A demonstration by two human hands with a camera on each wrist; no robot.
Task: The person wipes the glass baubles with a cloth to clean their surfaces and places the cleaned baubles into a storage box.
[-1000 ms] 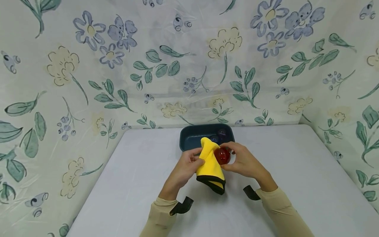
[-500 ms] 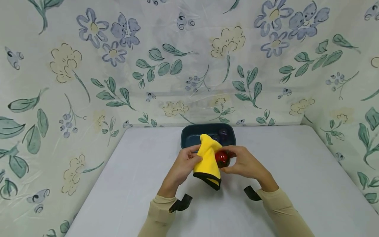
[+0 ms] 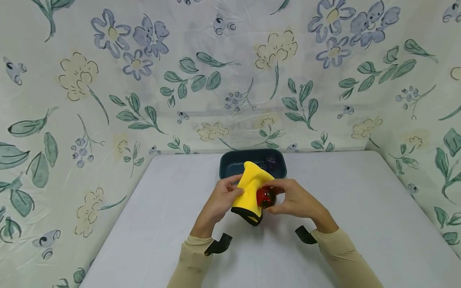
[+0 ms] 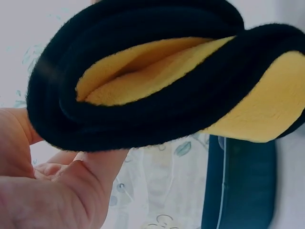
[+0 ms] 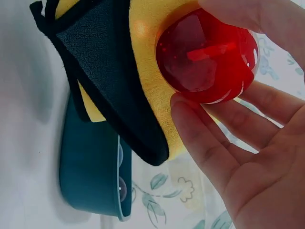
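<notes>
The right hand holds a red ball above the middle of the worktop, its grip pinched on the ball with the thumb on the far side and the fingers curled beneath. The ball is glossy and see-through, a deep red with bright highlights on its skin; the right wrist view shows a lighter red bar inside it. It is round and smaller than the palm that cups it.

The left hand grips a yellow cloth, its fingers closed on the folded fabric. The cloth is fleecy, bright yellow, edged all round in a black binding; it hangs folded over itself, with its black hem doubled into a loop in the left wrist view. One face of it presses against the left side of the ball, so cloth and ball touch between the two hands. The right wrist view also shows a dark grey panel on the cloth's other side.

Just beyond the hands, at the far edge of the worktop, lies a dark teal tray. In it rests a dark purplish ball, and the right wrist view shows two pale round shapes at its rim. A floral sheet hangs behind and to both sides.
</notes>
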